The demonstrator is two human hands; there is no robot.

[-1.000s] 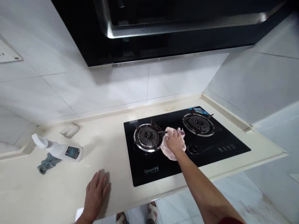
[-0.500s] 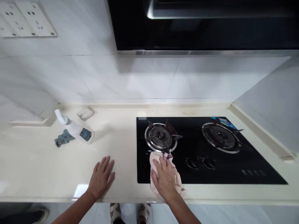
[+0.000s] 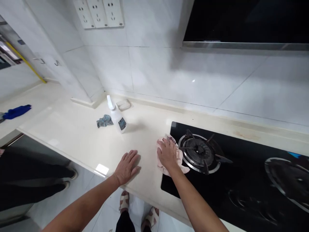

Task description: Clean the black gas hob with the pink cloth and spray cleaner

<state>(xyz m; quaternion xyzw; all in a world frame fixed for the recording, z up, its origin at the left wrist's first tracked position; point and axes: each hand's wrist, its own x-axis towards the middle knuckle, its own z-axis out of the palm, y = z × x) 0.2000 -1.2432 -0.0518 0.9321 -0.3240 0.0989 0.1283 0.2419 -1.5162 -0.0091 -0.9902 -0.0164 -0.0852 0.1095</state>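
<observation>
My right hand [image 3: 167,153] presses a pale pink cloth [image 3: 179,158] down over the left edge of the black gas stove [image 3: 217,183], beside the left burner [image 3: 198,149]. Part of the cloth lies on the cream countertop [image 3: 147,145], and some of it is hidden beneath my palm. Flat on the counter, left of the stove, rests my left hand [image 3: 127,167], its fingers stretched out and holding nothing. Farther back stands a white spray bottle [image 3: 117,116] with a dark label. A crumpled grey-blue rag [image 3: 104,121] lies against its left side.
Behind the bottle sits a small clear dish [image 3: 124,104]. A blue cloth item [image 3: 18,112] lies on the far-left counter. The range hood [image 3: 248,25] overhangs the stove. At lower left, another person's dark-clothed legs [image 3: 33,180] stand by the counter.
My right hand has moved the pink cloth from the stove's front, below the left burner, to its left edge. The view has turned left. My left hand still rests on the counter.
</observation>
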